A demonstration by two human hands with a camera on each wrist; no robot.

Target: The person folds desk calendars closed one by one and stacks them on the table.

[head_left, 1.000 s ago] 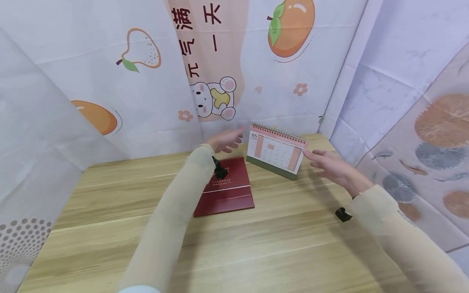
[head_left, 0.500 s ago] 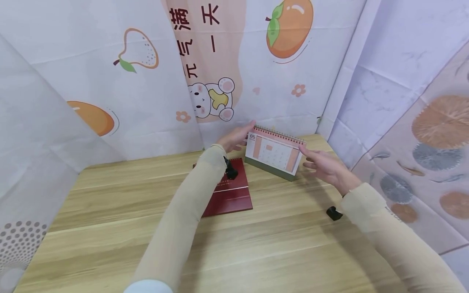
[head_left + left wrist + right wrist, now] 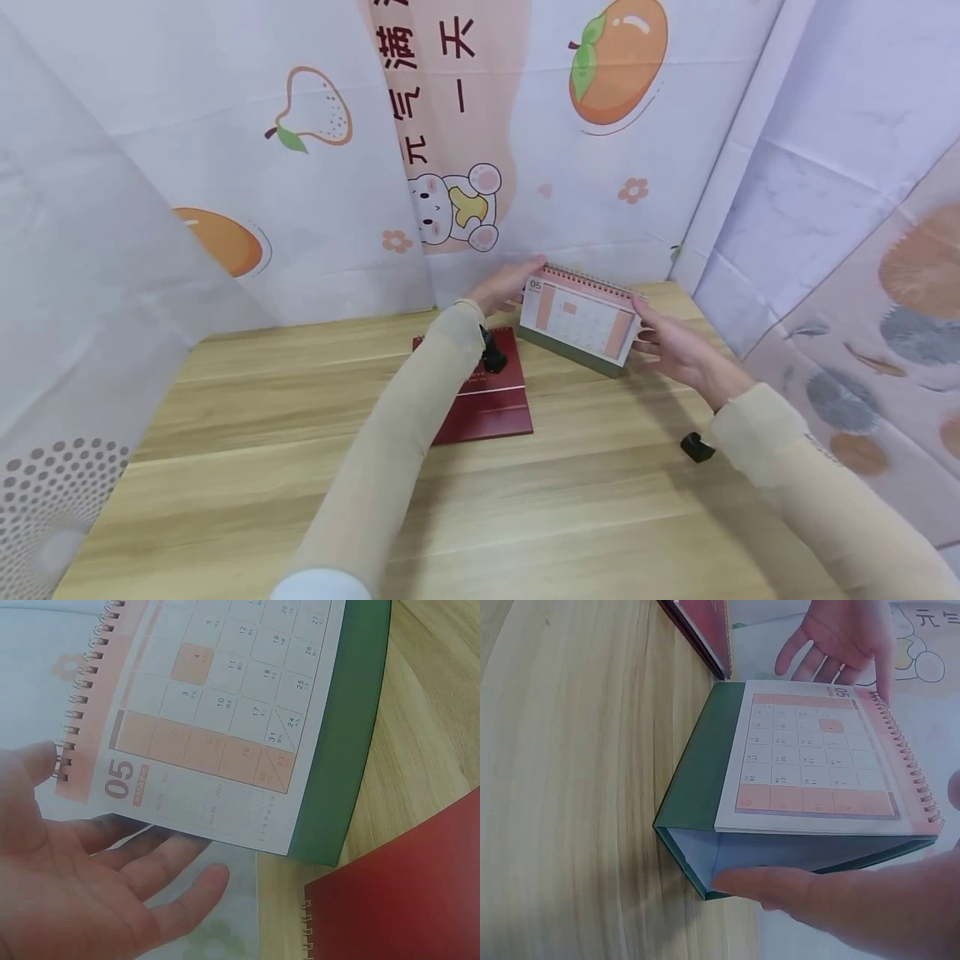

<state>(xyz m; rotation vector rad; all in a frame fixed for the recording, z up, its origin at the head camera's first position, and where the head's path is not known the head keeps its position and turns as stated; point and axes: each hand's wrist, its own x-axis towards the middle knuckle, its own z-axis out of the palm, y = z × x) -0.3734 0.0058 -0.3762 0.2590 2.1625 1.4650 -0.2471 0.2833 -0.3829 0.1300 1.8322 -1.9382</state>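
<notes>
A pink and white desk calendar (image 3: 577, 321) with a green base stands like a tent at the back of the table, its May page facing forward. My left hand (image 3: 506, 286) is at its left end. In the left wrist view the thumb touches the wire coil (image 3: 82, 690), and the loosely extended fingers (image 3: 161, 862) reach partly behind the page. At the opposite end is my right hand (image 3: 678, 350), thumb by the upper corner. The right wrist view shows a straight finger (image 3: 765, 885) at the calendar's open side; the other fingers are mostly hidden.
A dark red calendar (image 3: 487, 417) lies flat beside the standing one, partly covered by my left forearm. The wooden table (image 3: 300, 467) meets a printed cloth wall (image 3: 360, 283) at the back. Another cloth wall (image 3: 840, 350) rises on the right.
My left hand has moved right from beside the standing calendar to its left end. The right hand has come in closer against the right end. The calendar looks unmoved; the view has shifted slightly.
</notes>
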